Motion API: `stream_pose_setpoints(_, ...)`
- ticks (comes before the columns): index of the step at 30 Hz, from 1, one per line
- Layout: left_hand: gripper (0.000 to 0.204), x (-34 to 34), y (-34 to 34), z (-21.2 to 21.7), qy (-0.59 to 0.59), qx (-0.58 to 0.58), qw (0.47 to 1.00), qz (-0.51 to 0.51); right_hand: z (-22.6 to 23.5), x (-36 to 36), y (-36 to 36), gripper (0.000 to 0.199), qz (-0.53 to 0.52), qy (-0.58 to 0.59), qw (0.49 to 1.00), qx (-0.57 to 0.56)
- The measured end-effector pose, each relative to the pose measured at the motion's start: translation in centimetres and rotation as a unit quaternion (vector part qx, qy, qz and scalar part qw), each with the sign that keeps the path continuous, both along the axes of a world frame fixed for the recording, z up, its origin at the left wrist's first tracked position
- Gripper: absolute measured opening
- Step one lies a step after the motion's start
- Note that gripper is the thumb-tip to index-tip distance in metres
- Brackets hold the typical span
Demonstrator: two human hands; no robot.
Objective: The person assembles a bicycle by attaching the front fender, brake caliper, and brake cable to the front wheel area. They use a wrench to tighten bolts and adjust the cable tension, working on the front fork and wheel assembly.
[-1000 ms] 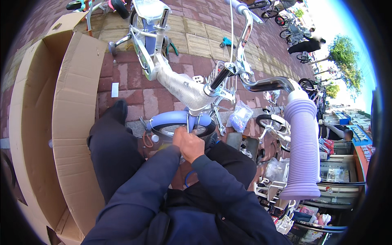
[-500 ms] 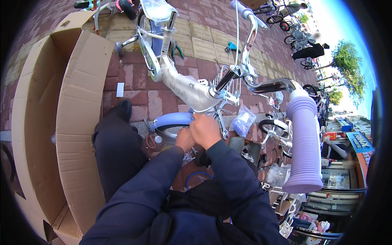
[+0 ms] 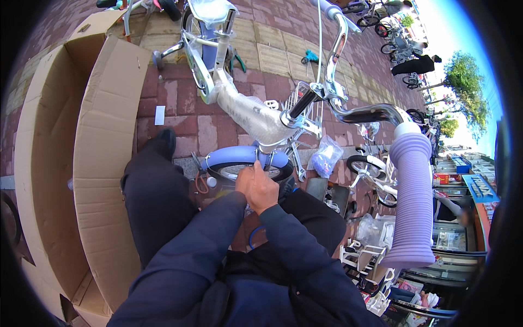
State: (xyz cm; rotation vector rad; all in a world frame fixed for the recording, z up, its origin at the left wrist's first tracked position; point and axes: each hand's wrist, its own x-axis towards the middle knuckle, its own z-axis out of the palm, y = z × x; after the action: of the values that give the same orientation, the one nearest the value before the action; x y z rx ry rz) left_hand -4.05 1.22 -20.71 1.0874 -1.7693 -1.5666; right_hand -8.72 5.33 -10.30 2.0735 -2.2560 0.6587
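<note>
In front of me stands a child's bicycle, its frame wrapped in clear plastic. A purple mudguard arches over its front wheel. My left hand is closed right beside the wheel, pressed against my right hand. My right hand is closed too, with its fingers up near the mudguard. Something thin and dark rises from the fingers toward the mudguard; its kind cannot be made out. The chrome handlebar carries a ribbed purple grip at the near right.
An open cardboard box stands at my left. Around the bicycle lie a spanner, a plastic bag of purple parts, orange-handled pliers and a teal tool. A white bicycle and more parts are on the right.
My right hand has moved slightly down and left, uncovering more of the mudguard and wheel. The view has shifted a little, and the handlebar grip appears farther right.
</note>
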Motion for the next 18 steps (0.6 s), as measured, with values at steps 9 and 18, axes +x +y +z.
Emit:
stream_pose_setpoints(9,0.034,-0.4,-0.3,1.6,-0.026,0.097,0.995,0.029,7.5,-7.1,1.0,0.030,0.001,-0.182,0.980,0.085)
stream_pose_setpoints(18,0.026,0.7,-1.6,-1.5,-0.045,0.121,0.992,-0.002,7.6,-14.7,-5.7,0.033,0.022,0.053,0.983,0.177)
